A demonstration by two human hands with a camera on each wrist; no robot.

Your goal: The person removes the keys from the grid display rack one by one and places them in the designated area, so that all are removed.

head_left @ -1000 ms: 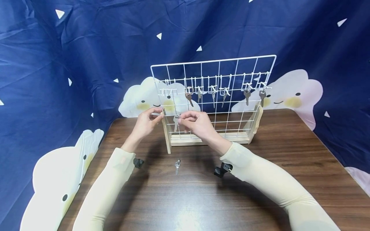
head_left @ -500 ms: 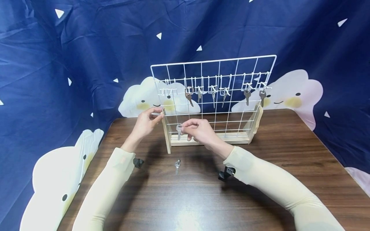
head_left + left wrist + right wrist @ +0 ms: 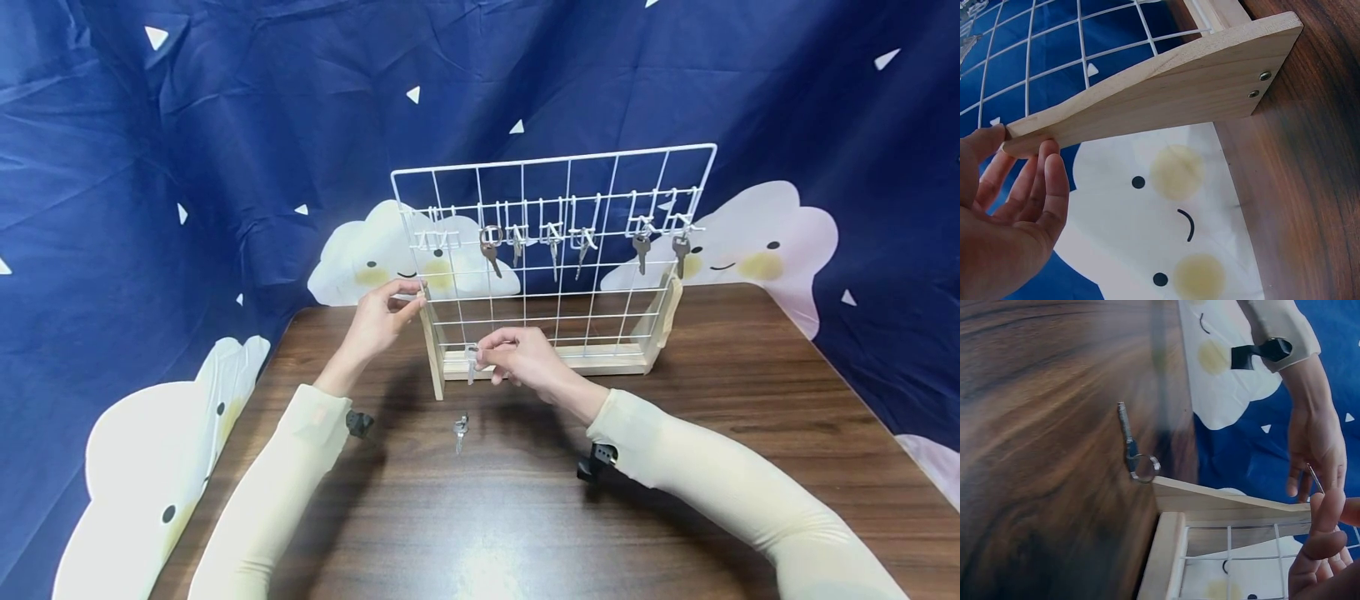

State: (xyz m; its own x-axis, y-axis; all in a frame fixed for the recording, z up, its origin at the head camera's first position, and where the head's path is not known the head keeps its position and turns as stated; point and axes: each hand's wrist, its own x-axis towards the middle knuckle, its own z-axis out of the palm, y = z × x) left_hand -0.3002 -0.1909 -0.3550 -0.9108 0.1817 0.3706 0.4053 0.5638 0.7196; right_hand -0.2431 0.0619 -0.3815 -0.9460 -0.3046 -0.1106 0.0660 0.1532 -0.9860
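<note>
My right hand [image 3: 521,358] pinches a silver key [image 3: 471,363] that hangs blade down, low in front of the rack's left part. In the right wrist view only a thin end of the key [image 3: 1315,478] shows past the fingers. With thumb and fingertips, my left hand [image 3: 378,321] grips the upper end of the wooden side panel [image 3: 1147,94] of the white wire grid rack [image 3: 555,157]. A second key [image 3: 461,433] with a ring lies on the table before the rack's left foot.
Several keys hang from hooks along the grid, among them a brown key [image 3: 491,250] and a dark key [image 3: 681,250] at the far right. White hooks [image 3: 437,240] at the left bear no key. Behind the brown table [image 3: 750,400] hangs a blue cloth [image 3: 300,100].
My right hand has come down and slightly to the right with the key, from mid-grid to the height of the rack's wooden base. My left hand stays on the side panel.
</note>
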